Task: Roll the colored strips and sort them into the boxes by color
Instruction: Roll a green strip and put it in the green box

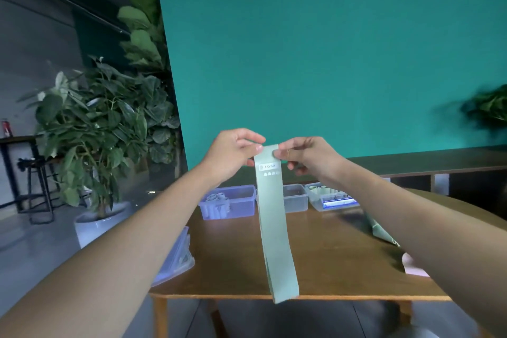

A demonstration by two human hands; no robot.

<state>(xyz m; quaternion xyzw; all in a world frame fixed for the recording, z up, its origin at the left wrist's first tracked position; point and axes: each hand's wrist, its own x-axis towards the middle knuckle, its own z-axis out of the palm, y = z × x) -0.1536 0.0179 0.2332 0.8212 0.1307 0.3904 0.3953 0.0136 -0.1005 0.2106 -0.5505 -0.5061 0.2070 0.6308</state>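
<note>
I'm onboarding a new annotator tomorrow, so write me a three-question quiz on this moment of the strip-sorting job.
1. True or false: the pale green strip hangs down unrolled from both hands.
2. Which box already holds pale rolled strips?
A. the left box
B. the middle box
3. Fill in: the left hand and the right hand pinch the strip at its ____ end.

Key:
1. True. No roll has been started yet.
2. A. Rolls show at its left side; the middle box looks empty, though it is partly hidden by the strip.
3. top.
</note>
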